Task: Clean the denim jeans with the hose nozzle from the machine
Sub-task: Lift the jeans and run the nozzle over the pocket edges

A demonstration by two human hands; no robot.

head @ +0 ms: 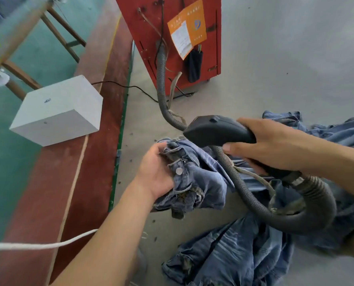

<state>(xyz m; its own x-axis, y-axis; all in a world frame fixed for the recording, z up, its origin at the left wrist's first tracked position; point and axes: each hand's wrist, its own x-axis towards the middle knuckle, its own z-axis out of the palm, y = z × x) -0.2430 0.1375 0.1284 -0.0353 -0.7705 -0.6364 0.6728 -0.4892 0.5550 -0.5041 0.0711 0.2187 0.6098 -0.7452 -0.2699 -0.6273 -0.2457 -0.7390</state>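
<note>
Fingers, left hand (155, 172): clamped on jeans (194, 182) waistband — bunched up to face the nozzle.
Fingers, right hand (275, 145): wrapped round nozzle (215, 131) handle — mouth aimed at denim.

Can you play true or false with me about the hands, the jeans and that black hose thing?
1. The right hand holds the black nozzle. True.
2. The left hand is empty. False: it grips the jeans at the waistband.
3. The hose runs to a red machine. True.
4. The jeans are bright green. False: they are blue denim.
5. A grey box sits to the left. True.
</note>
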